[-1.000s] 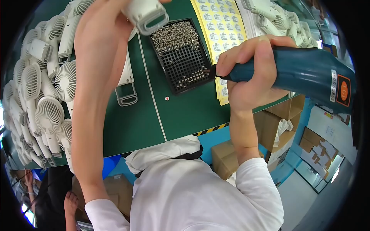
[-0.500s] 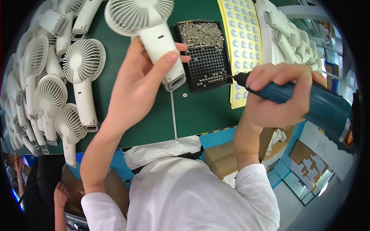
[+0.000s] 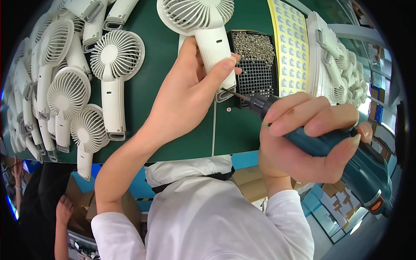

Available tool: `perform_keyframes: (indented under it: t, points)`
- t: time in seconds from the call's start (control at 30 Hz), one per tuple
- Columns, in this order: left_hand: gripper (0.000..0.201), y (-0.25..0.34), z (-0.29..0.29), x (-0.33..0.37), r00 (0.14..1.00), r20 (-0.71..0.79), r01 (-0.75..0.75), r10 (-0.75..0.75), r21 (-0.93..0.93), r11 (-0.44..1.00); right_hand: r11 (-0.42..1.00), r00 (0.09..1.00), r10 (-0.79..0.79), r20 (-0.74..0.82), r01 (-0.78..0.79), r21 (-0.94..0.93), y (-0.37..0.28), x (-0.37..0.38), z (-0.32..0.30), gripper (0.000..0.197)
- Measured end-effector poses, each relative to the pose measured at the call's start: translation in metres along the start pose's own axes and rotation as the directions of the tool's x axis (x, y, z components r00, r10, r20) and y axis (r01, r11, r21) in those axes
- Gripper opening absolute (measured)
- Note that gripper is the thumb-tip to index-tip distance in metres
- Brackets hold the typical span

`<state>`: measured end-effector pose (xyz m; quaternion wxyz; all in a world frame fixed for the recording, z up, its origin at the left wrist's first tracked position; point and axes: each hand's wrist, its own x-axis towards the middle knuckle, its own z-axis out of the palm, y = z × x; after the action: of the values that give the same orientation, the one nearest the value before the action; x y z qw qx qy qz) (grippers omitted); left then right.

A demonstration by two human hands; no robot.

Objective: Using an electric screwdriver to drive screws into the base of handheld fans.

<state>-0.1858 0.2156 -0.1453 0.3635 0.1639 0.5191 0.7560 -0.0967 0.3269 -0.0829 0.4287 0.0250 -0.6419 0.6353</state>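
My left hand (image 3: 188,86) grips the handle of a white handheld fan (image 3: 213,47), its round grille pointing away from me. In my right hand (image 3: 310,134) is a dark teal electric screwdriver (image 3: 362,169), fingers wrapped round its body. The driver's thin bit reaches the grey-edged bottom end of the fan's handle; whether a screw sits on the tip is too small to tell. Just beyond the bit lies a black screw tray (image 3: 255,77), with loose silver screws (image 3: 253,47) heaped at its far end and a grid of holes nearer me.
Several white fans (image 3: 115,65) are piled on the left of the green table (image 3: 182,145). Right of the tray lies a yellow-edged label sheet (image 3: 291,47), with more fans (image 3: 342,65) beyond it. Another person's hand (image 3: 64,210) shows at lower left. Cardboard boxes (image 3: 247,184) stand below the table edge.
The screwdriver's bit has come from the screw tray's holes to the bottom end of the held fan. The view has shifted, so the table's things appear farther right.
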Motion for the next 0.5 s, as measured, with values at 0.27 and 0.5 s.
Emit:
perform_keyframes:
  t: [0.27,0.5]
  points:
    - [0.040,-0.0006,0.0022,-0.0007,1.000,-0.017,0.003,-0.002,0.048,0.999,0.999,0.999,0.028,-0.030,-0.029,-0.026,0.0003,-0.0004,0.0022,0.020]
    - [0.038,0.0009,-0.0023,-0.0022,0.999,-0.034,0.017,-0.016,0.025,1.000,0.999,0.997,-0.048,-0.059,0.049,0.009,-0.0012,0.0016,0.0019,0.029]
